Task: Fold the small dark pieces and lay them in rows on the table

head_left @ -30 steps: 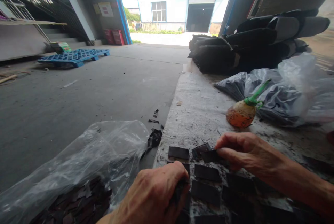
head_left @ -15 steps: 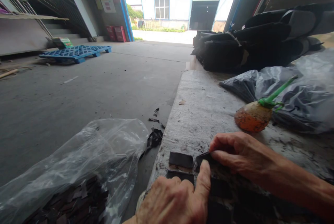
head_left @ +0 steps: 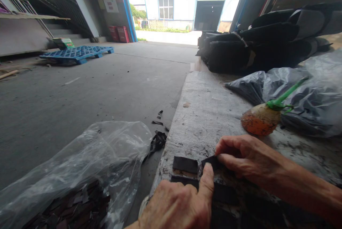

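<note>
Piece of black material [head_left: 207, 160]: one, small, at the near end of the pale table [head_left: 203, 93], its right end between the right hand's [head_left: 217, 150] thumb and forefinger, pinched closed on it. Left hand [head_left: 181, 204]: forefinger extended, tip against the same piece; other fingers curled under, and whether they hold anything cannot be told. Flat black strip [head_left: 185, 165]: just left of the pinched piece, apart from it. Bottle [head_left: 260, 120]: orange and cream, green spout, beyond the right hand. Clear bag [head_left: 120, 140]: left of the table, dark scraps [head_left: 77, 204] inside.
</note>
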`<state>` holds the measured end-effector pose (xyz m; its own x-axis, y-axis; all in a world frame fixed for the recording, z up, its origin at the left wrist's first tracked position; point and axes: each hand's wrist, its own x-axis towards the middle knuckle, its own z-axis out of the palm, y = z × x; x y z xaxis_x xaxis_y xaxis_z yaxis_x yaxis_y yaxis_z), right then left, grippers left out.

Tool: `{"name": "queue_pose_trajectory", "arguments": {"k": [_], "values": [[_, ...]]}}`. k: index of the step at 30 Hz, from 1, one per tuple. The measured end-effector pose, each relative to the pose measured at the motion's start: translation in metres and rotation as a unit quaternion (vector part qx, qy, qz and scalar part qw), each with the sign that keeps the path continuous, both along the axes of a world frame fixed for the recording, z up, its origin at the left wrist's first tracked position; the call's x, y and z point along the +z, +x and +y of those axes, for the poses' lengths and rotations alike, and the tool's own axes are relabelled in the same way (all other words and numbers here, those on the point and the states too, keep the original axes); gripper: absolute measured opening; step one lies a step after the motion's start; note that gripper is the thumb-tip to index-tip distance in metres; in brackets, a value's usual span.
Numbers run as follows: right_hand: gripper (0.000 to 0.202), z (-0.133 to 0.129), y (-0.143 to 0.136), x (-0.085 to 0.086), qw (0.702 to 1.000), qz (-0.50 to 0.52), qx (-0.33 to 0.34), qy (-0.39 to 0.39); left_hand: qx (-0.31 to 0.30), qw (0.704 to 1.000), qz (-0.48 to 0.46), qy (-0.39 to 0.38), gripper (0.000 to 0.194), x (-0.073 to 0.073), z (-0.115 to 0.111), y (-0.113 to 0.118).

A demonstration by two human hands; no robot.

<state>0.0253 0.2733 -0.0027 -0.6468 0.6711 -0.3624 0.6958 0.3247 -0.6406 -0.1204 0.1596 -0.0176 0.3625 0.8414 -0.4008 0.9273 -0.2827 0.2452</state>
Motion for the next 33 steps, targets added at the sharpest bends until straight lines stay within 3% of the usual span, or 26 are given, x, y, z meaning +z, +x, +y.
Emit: {"name": "queue_pose_trajectory", "arguments": {"k": [6,12,15,20,33], "values": [[0.011,0.001,-0.002,-0.001,1.0,-0.006,-0.001,0.022,0.005,0.999,-0.005,-0.031,0.064,0.001,0.003,0.0],[0.014,0.009,0.006,0.003,0.998,0.032,-0.054,0.003,-0.004,0.996,-0.007,0.086,0.062,-0.017,-0.007,-0.006],[0.018,0.011,0.01,0.007,0.996,0.037,-0.079,0.025,-0.013,0.995,-0.014,0.102,0.062,-0.023,-0.009,-0.008],[0.024,0.004,0.009,0.005,0.998,0.01,-0.029,0.048,-0.005,0.996,-0.026,0.087,0.062,-0.021,-0.008,-0.008],[0.021,0.005,0.007,-0.012,0.995,-0.03,0.02,0.089,-0.004,0.994,-0.028,0.11,0.063,-0.023,-0.009,-0.009]]}}
